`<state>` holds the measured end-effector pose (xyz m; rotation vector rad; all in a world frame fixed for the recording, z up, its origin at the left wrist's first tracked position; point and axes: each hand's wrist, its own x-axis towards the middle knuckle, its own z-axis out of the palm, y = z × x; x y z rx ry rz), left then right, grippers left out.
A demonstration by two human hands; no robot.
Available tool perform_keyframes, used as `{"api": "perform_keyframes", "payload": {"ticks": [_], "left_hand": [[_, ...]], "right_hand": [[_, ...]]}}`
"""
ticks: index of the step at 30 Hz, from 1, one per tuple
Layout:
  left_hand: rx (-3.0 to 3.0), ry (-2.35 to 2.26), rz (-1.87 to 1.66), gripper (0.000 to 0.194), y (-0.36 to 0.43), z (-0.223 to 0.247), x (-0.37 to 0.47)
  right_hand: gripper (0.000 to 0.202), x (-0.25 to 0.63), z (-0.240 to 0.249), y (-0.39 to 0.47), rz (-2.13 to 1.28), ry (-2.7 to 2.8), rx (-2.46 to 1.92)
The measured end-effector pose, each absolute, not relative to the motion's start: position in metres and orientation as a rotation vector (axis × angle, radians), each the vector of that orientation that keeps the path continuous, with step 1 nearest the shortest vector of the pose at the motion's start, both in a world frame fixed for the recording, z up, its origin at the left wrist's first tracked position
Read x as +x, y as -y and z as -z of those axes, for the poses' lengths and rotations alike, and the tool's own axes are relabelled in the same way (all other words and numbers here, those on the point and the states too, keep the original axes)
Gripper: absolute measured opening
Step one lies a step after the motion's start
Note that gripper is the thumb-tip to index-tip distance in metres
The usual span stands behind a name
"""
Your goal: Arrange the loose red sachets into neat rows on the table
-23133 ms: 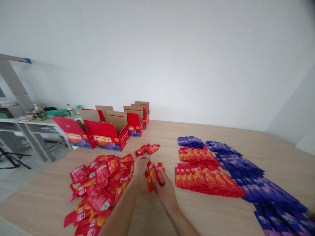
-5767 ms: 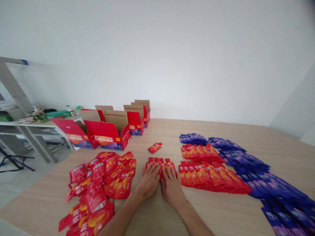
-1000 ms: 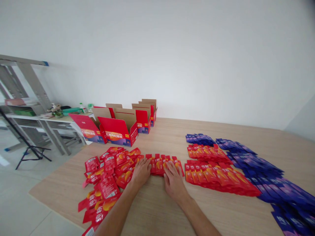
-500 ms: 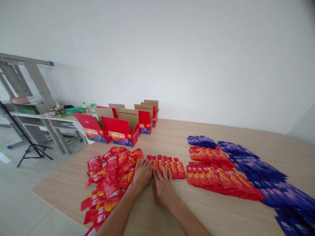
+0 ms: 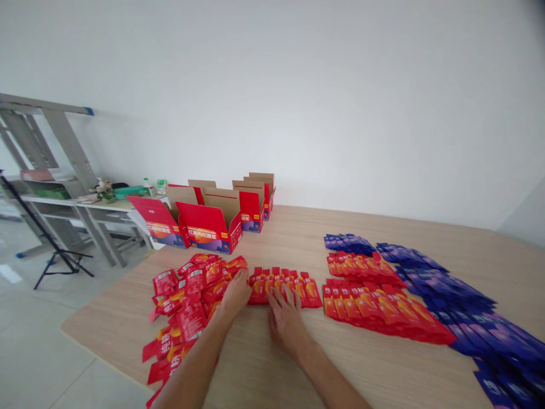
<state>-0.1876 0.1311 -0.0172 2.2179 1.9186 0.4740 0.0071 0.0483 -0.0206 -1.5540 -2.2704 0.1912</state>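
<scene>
The right hand point(image 5: 286, 312) rests, fingers spread, on the row of red packets point(image 5: 288, 279) on the bench point(image 5: 293, 236). The left hand point(image 5: 237, 292) curls beside the messy pile point(image 5: 191, 319); I can't tell if it grips one. A bump could push the row crooked, because its packets overlap and may slide.

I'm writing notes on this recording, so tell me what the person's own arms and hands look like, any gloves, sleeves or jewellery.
The left hand and right hand are ungloved. The left forearm and right forearm show bare, with no sleeves in view. I can make out no watch, bracelet or cable on either wrist. Rings are too small to rule out.
</scene>
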Motion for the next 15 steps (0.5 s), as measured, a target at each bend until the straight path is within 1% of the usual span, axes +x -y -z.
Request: {"api": "perform_keyframes", "payload": {"ticks": [4,7,9,10,12,15], "left_hand": [[2.207,-1.880,-0.371,0.055,-0.138,0.012,-0.205],[2.212,-1.829,-0.260,0.073,-0.136,0.013,-0.211],[2.208,-1.816,-0.215,0.079,-0.134,0.013,-0.211],[2.211,-1.812,-0.209,0.078,-0.134,0.013,-0.211],[2.224,-1.816,-0.226,0.067,-0.134,0.009,-0.209],[2.213,-1.894,-0.278,0.036,-0.135,0.003,-0.207]], "right_hand": [[0.050,0.012,0.009,-0.043,-0.194,2.208,-1.529],[0.048,0.016,0.005,-0.038,-0.196,2.182,-1.509],[0.048,0.018,0.005,-0.036,-0.183,2.173,-1.497],[0.048,0.019,0.005,-0.035,-0.174,2.166,-1.494],[0.047,0.021,0.005,-0.033,-0.161,2.153,-1.486],[0.044,0.025,0.003,-0.031,-0.147,2.128,-1.468]]}}
